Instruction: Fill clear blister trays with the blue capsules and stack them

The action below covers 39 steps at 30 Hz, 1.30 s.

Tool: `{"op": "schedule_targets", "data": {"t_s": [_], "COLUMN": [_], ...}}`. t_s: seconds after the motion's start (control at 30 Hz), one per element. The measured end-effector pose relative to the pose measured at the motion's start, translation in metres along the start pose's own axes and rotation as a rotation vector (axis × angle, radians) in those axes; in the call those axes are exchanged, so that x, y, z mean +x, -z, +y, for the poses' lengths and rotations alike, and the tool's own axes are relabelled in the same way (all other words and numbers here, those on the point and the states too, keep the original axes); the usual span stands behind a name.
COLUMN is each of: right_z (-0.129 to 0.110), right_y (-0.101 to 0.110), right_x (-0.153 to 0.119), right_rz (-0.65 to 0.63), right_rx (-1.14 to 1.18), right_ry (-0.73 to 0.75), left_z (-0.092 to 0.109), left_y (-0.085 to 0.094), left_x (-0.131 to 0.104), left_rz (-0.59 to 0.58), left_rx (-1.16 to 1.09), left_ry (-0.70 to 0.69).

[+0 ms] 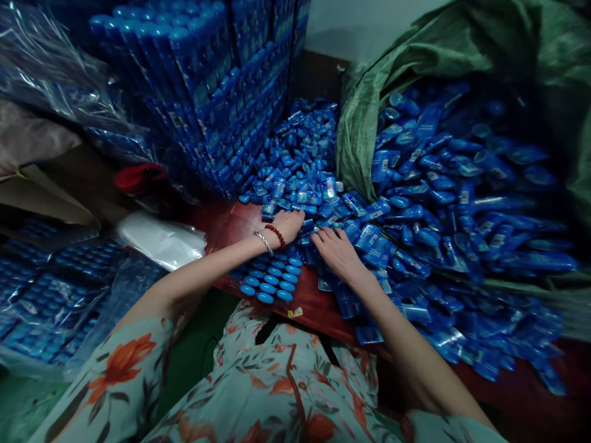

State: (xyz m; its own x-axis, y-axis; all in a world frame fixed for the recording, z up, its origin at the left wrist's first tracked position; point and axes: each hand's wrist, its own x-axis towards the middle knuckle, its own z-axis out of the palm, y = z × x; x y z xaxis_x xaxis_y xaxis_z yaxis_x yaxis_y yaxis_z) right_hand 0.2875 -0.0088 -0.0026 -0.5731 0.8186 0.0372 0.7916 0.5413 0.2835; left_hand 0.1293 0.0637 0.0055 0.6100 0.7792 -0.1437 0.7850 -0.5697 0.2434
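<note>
Loose blue tubes [307, 191] lie heaped on the red table [316, 301]. My left hand [287, 226], with a red bead bracelet and a silver bangle at the wrist, is at the near edge of the heap, fingers bent over tubes; what it holds is hidden. Just to its right, my right hand [333, 247] rests palm down on the tubes, fingers spread a little. Below my left hand stands a block of blue tubes in neat rows, their rounded ends [268, 288] facing up, partly covered by my left wrist.
A tall stack of blue tubes [203, 80] rises behind on the left. An open green sack [362, 135] spills tubes on the right. Clear plastic bags [159, 239] and a red object [138, 178] lie left, above wrapped tubes [69, 295]. A yellow scrap [295, 313] lies near the table edge.
</note>
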Motion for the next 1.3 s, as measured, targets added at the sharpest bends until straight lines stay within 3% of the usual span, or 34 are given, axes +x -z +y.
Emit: {"op": "schedule_targets", "data": {"t_s": [0.13,0.23,0.3,0.4,0.5,0.57,0.63,0.7,0.77,0.9,1.0,1.13,1.3], "right_z": [0.001,-0.004,-0.017,-0.054,-0.095,-0.114,-0.122,-0.122,-0.119,-0.116,-0.116,-0.114,-0.111], "right_y": [-0.005,0.01,0.022,0.03,0.019,0.006,-0.005,-0.01,-0.008,0.005,0.01,0.008,0.001], "right_x": [-0.014,-0.039,-0.064,-0.097,-0.111,-0.109,-0.103,-0.096,-0.091,-0.083,-0.079,-0.081,-0.097], "right_rz": [0.155,0.341,0.379,0.298,0.272,0.33,0.402,0.433,0.409,0.303,0.257,0.265,0.456], "right_rx": [0.153,0.472,0.755,1.061,1.198,1.184,1.063,0.89,0.754,0.608,0.57,0.714,0.676], "right_ry": [0.006,-0.134,-0.235,-0.305,-0.336,-0.271,-0.154,-0.027,0.053,0.073,0.056,-0.007,0.123], "left_z": [-0.012,-0.037,-0.057,-0.078,-0.075,-0.063,-0.05,-0.044,-0.045,-0.056,-0.061,-0.064,-0.071], "left_y": [0.015,0.034,0.04,0.03,0.0,-0.023,-0.044,-0.058,-0.067,-0.066,-0.054,-0.049,-0.07], "left_x": [-0.031,-0.091,-0.146,-0.222,-0.261,-0.263,-0.255,-0.245,-0.239,-0.236,-0.231,-0.227,-0.245], "left_rz": [0.107,0.381,0.439,0.42,0.44,0.495,0.583,0.634,0.598,0.459,0.417,0.414,0.436], "left_rx": [-0.109,-0.39,-0.5,-0.577,-0.66,-0.669,-0.626,-0.536,-0.43,-0.269,-0.185,-0.212,-0.224], "left_ry": [0.004,-0.056,0.018,0.245,0.52,0.588,0.552,0.414,0.215,-0.099,-0.226,-0.227,-0.189]}}
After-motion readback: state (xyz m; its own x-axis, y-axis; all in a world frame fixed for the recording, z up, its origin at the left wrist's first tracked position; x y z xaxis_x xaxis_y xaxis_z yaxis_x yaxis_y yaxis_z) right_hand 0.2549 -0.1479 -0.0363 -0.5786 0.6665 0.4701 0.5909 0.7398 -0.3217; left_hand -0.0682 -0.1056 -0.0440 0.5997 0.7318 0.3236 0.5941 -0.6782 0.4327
